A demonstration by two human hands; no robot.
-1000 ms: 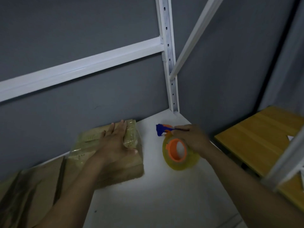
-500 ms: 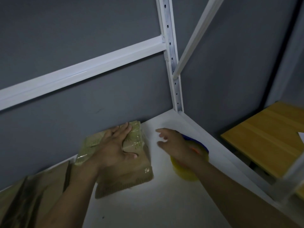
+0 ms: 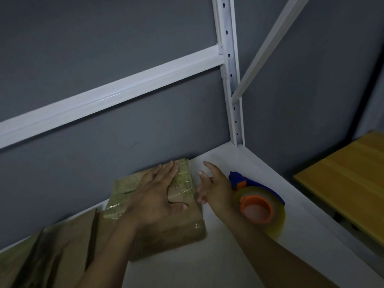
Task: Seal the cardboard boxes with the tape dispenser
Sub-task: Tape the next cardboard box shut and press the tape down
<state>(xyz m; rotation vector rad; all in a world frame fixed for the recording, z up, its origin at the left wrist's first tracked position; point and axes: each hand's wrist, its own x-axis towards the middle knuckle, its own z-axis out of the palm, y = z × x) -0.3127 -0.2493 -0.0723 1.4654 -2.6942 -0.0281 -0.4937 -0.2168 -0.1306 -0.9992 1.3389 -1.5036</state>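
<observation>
The small flat brown cardboard box (image 3: 176, 227), its far end already banded with shiny clear tape, lies on the white shelf board (image 3: 187, 273) close against the grey wall. I'd say it is pinned there so it cannot slide while the tape is smoothed or another strip is laid. The left hand (image 3: 158, 194) does that job: it lies palm down on the box top, fingers straight and pointing toward the wall, thumb spread out to the side, pressing rather than gripping. The right hand (image 3: 216, 188) is empty and loose, fingers fanned and slightly bent, hovering just beside the box's right edge; from here I can't tell whether any fingertip touches the cardboard. Just beside that wrist, on its far side from the box, the blue tape dispenser with its orange core and roll of clear tape (image 3: 257, 206) rests on the shelf, held by nobody, parked near enough to be picked up quickly. More flattened brown cardboard (image 3: 52, 252) lies at the left end of the shelf, likely waiting its turn.
</observation>
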